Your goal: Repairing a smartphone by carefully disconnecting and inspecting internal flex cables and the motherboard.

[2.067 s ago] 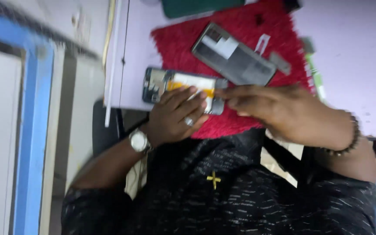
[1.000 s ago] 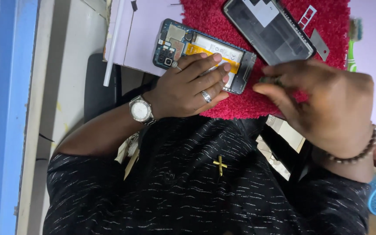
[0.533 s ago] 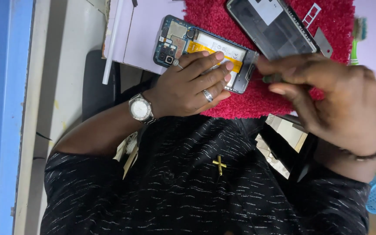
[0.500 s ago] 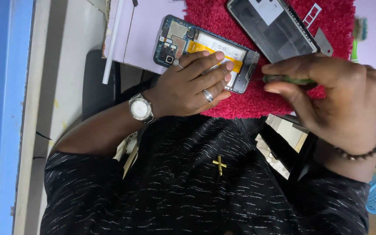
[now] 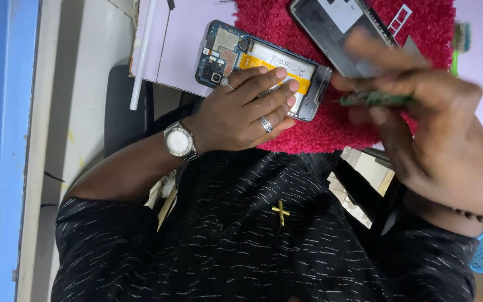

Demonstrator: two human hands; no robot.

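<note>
1. The opened phone (image 5: 252,70) lies back-up at the near edge of the red mat (image 5: 320,126), partly over the pale table (image 5: 180,53).
2. Its long axis runs left to right, tilted slightly down to the right; the camera end points left.
3. The left hand (image 5: 241,109) lies flat on it, fingers spread and pressing, not curled.
4. The right hand (image 5: 437,134), blurred, pinches a thin green tool (image 5: 375,99) whose tip points left, just beside the phone's right end.
5. A detached back cover (image 5: 336,31) lies beyond.
</note>
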